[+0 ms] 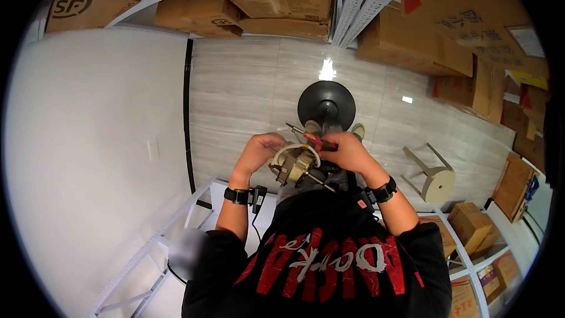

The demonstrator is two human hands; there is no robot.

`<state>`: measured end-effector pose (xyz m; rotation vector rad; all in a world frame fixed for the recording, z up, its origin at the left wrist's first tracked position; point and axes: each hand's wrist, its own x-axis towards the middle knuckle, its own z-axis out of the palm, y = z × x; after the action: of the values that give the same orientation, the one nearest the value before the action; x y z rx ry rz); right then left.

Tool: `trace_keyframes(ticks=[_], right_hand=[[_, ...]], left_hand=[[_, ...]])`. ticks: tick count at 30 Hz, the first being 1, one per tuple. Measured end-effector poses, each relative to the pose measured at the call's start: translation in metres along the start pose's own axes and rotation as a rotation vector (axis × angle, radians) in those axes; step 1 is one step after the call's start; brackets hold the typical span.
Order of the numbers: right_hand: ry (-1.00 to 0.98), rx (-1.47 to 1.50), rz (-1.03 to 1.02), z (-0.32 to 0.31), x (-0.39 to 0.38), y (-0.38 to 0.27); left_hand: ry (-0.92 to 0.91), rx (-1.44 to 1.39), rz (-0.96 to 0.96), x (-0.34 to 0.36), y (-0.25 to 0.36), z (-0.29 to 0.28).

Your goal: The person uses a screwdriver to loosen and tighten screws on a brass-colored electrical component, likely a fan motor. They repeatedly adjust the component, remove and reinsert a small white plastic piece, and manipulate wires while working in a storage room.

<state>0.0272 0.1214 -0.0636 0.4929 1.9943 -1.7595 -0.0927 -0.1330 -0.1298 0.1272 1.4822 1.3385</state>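
My left hand (pixel 261 149) grips the left side of a small electric motor (pixel 292 165) with a brass-coloured core, a pale ring around it and a shaft sticking out toward the lower right. My right hand (pixel 347 149) holds a screwdriver (pixel 308 136) with a red-orange handle, its dark blade pointing up and left over the motor. Both wrists carry black bands. Below the motor stands a round black fan base (pixel 326 105) on the floor.
Pale tiled floor lies below. A small beige stool (pixel 432 178) lies tipped at the right. Cardboard boxes (pixel 412 35) fill metal shelving along the top and right. A white wall (pixel 88 141) is at the left, with a white rack frame (pixel 154 246) beside it.
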Motion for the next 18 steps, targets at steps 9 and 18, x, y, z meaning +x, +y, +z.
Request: trace_keyframes(ticks=[9,18], right_hand=[[-0.058,0.158,0.046,0.0,0.006,0.01],[-0.001,0.13,0.062,0.011,0.01,0.021]], left_hand=[[0.008,-0.086,0.058,-0.005,-0.005,0.007],[0.04,-0.086,0.057,-0.01,-0.003,0.015]])
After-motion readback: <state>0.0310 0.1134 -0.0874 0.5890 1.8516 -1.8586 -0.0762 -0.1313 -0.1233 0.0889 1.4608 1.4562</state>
